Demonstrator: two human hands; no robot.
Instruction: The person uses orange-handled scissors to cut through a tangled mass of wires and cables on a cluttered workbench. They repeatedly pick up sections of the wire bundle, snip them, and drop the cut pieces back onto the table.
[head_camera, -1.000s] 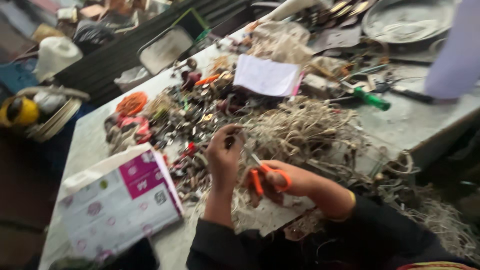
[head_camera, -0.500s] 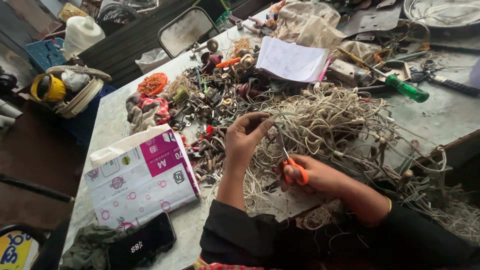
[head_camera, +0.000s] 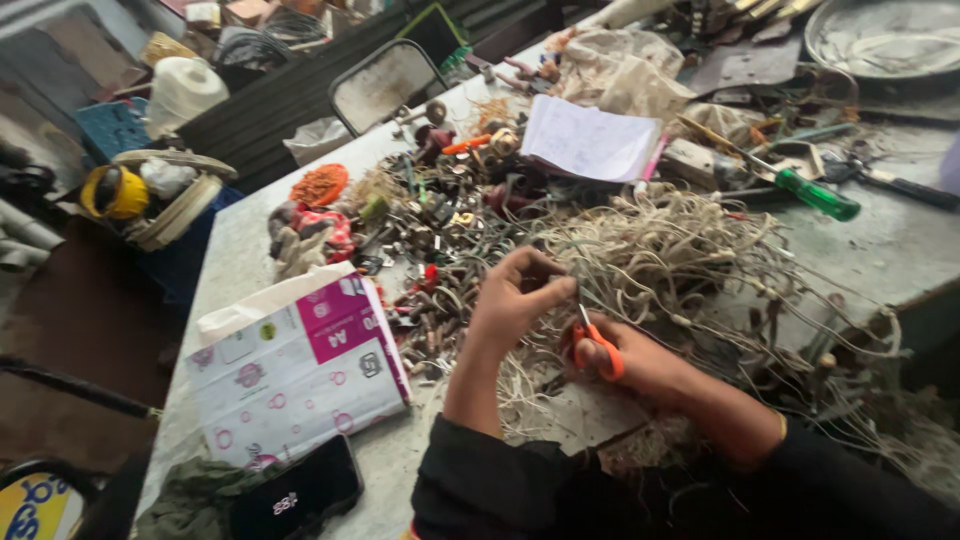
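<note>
My left hand (head_camera: 515, 300) is closed, its fingertips pinching a thin pale wire (head_camera: 560, 285) and holding it up from the heap. My right hand (head_camera: 625, 365) is gripping the orange-handled scissors (head_camera: 598, 345), fingers through the loops, and the blades point up toward the pinched wire, very near to it; whether they touch it I cannot tell. I judge the step in hand is the cutting of this one strand. The next move, I think, needs the wire kept tight and the blades set across it only, not across neighbouring strands. The wire belongs to the big tangle of wires (head_camera: 680, 260), which spreads to the right and far side. To the left lie small metal parts (head_camera: 430, 240), nearer a white and pink paper package (head_camera: 300, 370), and a black phone (head_camera: 295, 495).
</note>
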